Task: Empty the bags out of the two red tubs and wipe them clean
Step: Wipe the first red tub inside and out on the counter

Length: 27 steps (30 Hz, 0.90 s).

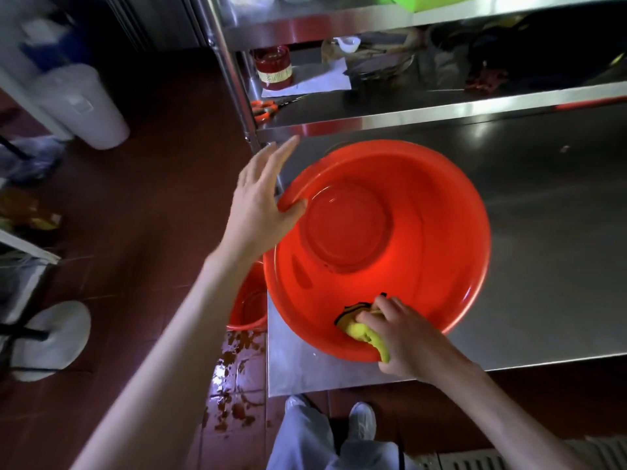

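A large red tub point(424, 232) rests tilted toward me on the steel table point(543, 266), with no bags inside. My left hand point(261, 205) is spread open, its thumb hooked over the tub's left rim and the fingers pointing away. My right hand point(403, 337) presses a bunched yellow cloth point(364, 332) with dark trim against the tub's near inner wall. A second red tub point(249, 301) stands on the floor beside the table, mostly hidden by my left forearm and the first tub.
A steel shelf point(441, 110) behind the table carries a red jar point(274, 67), orange-handled scissors point(264, 108), paper and dark bags. A wet spill point(230, 378) marks the brown floor tiles. White containers point(81, 106) and a round stool point(51, 337) stand at left.
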### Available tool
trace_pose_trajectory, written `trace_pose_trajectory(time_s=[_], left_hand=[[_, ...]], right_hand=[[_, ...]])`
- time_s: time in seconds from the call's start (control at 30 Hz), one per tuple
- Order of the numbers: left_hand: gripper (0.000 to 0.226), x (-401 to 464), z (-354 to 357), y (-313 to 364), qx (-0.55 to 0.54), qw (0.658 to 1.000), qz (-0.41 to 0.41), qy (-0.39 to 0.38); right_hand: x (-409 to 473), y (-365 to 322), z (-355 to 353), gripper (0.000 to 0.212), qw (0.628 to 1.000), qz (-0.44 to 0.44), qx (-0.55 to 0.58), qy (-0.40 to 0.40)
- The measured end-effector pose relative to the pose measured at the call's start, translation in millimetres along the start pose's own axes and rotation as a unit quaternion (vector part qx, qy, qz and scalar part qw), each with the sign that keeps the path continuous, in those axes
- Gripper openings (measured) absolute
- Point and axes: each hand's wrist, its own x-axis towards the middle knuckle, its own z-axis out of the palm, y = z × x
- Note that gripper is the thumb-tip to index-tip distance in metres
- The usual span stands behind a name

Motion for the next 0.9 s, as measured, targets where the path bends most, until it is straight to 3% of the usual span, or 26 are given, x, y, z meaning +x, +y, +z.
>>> trace_pose_trajectory(time_s=[0.07,0.17,0.23,0.27,0.33,0.4,0.47,0.57,0.6,0.7,0.83,0.9], left_hand=[[0.087,23.3,-4.1,8.5,-0.022,0.991,0.074,-0.111],[0.075,30.3,2.2,23.6,-0.092,0.980,0.052,-0.166],[0.073,25.9,7.7,28.1,-0.108,0.978,0.040,-0.172],[0.073,22.9,8.5,28.9,-0.115,0.977,0.039,-0.174],[0.074,20.3,6.7,29.0,-0.125,0.979,0.030,-0.161],[0.074,16.3,5.7,27.2,-0.124,0.983,0.014,-0.137],[0.075,12.1,6.5,24.7,-0.122,0.985,-0.003,-0.124],[0.076,5.1,7.8,25.4,-0.116,0.986,-0.001,-0.122],[0.075,1.8,9.0,27.5,-0.115,0.986,0.011,-0.124],[0.075,-2.9,12.4,32.6,-0.114,0.985,0.030,-0.123],[0.078,-0.3,11.0,30.2,-0.126,0.988,-0.012,-0.086],[0.076,-1.2,9.1,26.2,-0.133,0.987,-0.037,-0.079]], right_hand=[[-1.7,6.6,-5.3,0.070,0.999,-0.010,0.032,-0.036],[8.5,11.2,-10.6,0.095,0.978,0.021,0.168,-0.120],[21.0,9.2,-3.8,0.093,0.977,-0.005,0.161,-0.137],[30.6,6.7,-0.6,0.083,0.983,-0.014,0.130,-0.131],[59.2,7.8,19.1,0.054,0.992,0.018,0.081,-0.093],[95.5,15.0,42.9,0.067,0.995,0.011,0.084,-0.060],[126.2,11.6,55.8,0.059,0.991,0.059,0.118,-0.010],[162.7,7.8,79.1,0.016,0.950,0.140,0.208,0.187],[171.4,12.4,90.1,0.009,0.937,0.174,0.212,0.215],[178.6,18.7,105.1,0.046,0.929,0.230,0.242,0.157],[127.3,-16.5,47.2,0.057,0.944,0.227,0.236,0.044],[87.4,-39.2,27.5,0.064,0.954,0.213,0.206,0.044]])
